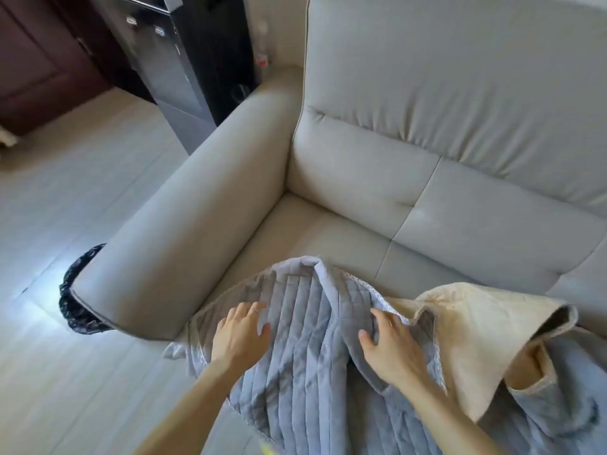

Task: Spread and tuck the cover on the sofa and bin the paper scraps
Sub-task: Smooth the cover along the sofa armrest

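Note:
A grey quilted cover (305,356) with a cream underside lies bunched on the front of the beige sofa's seat (328,231), beside the left armrest (184,231). My left hand (241,333) rests flat on the cover near the armrest, fingers spread. My right hand (391,346) presses on a raised fold in the middle of the cover, fingers apart, next to the lace-trimmed edge. The cream side (476,339) is flipped up to the right. No paper scraps are clearly in view.
A bin lined with a dark bag (77,300) stands on the pale floor just left of the armrest's front end. A tall dark cabinet (184,67) stands behind the armrest. The sofa back (460,93) rises at the far side.

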Demonstrator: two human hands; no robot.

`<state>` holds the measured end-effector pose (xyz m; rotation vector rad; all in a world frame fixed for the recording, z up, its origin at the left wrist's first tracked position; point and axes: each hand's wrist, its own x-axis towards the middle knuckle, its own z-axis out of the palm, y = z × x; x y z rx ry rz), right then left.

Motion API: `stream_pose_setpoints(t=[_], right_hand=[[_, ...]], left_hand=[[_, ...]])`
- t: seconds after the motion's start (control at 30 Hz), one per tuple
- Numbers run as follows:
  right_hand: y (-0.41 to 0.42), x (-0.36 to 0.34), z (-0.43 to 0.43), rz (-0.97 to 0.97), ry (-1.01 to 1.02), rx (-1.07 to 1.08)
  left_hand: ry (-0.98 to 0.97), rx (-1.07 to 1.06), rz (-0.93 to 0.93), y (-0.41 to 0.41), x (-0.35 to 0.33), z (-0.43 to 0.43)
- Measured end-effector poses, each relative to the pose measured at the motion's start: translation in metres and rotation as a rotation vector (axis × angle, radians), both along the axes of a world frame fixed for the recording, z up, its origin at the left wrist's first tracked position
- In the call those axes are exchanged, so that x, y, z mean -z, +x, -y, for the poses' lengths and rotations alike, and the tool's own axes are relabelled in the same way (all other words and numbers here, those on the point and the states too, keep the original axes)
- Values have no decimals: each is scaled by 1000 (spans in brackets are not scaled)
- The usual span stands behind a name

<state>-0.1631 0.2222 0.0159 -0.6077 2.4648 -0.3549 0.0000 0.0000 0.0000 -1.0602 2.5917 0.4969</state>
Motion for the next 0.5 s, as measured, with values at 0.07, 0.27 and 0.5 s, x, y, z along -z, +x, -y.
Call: stream_pose_setpoints(t=[0.07,0.27,0.5], right_hand=[[-9,36,15,30,67,121],[-54,116,26,81,340,175],[-86,135,47,-430,8,208]], left_hand=[[21,5,-18,-11,31,21],[57,112,-186,-91,110,79],[280,190,78,-138,187,106]])
